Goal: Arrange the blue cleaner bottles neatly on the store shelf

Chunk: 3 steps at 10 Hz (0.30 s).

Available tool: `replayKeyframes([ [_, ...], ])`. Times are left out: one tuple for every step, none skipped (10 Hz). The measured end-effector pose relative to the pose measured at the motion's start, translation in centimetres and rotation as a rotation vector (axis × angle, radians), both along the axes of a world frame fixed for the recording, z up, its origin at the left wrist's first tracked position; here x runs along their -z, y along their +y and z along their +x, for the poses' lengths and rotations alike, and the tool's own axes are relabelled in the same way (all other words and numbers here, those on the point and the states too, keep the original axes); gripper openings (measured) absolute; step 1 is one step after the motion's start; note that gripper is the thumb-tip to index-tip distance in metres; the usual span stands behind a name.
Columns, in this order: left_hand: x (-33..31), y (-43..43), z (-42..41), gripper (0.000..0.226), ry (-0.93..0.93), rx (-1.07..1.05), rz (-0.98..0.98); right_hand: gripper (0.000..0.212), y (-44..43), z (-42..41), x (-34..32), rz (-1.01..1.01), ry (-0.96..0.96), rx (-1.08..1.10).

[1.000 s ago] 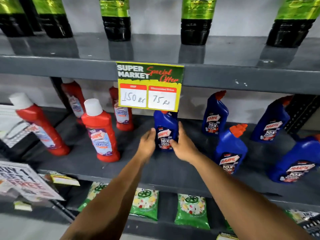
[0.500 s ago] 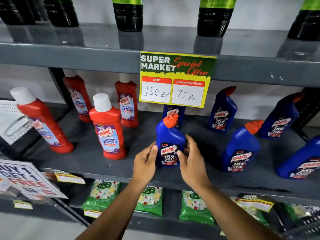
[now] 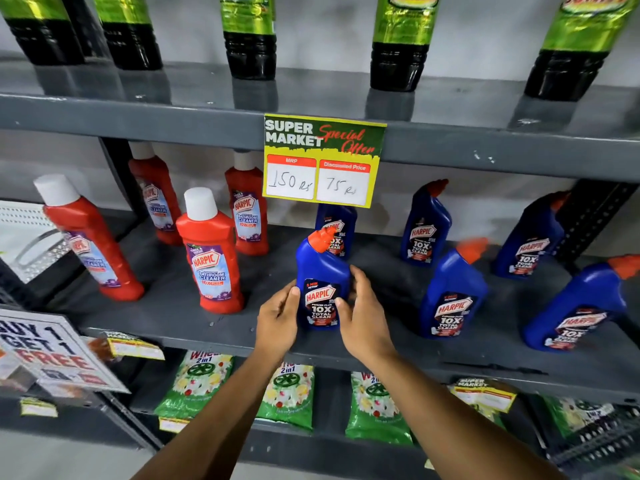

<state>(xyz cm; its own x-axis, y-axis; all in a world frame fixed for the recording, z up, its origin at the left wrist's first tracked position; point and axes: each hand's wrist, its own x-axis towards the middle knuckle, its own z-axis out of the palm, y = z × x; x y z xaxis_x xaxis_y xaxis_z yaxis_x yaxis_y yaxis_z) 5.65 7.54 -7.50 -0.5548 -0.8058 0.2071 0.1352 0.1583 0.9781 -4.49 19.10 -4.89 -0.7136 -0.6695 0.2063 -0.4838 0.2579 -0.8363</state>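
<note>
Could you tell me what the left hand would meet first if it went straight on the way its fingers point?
Probably the blue bottle it already touches; the left hand points up and rightward into its side.

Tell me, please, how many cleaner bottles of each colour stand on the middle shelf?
Blue bottles: 6, one between both hands
Red bottles: 4
Total: 10

Glossy blue plastic on the bottle point(image 3: 320, 271), orange cap point(image 3: 322, 239) matt by comparison; smooth grey painted metal for the shelf point(image 3: 173, 317), faintly reflective; shiny paper sign point(image 3: 323, 161); crinkled glossy film on the green packets point(image 3: 194, 386)
</note>
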Motion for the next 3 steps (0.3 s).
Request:
replayKeyframes([
  [0.0, 0.0, -0.2, 0.028, -0.062, -0.05, 0.068, 0.073, 0.2, 0.3, -0.8, 0.079, 0.015, -0.059],
  [-0.1, 1.9, 0.2, 0.049, -0.167, -0.162, 0.097, 0.08, 2.2, 0.8, -1.3, 0.094, 0.054, -0.093],
  [0.1, 4.0, 0.3, 0.052, -0.172, -0.234, -0.012, 0.074, 4.4, 0.5, -0.9, -0.014, 0.079, -0.048],
])
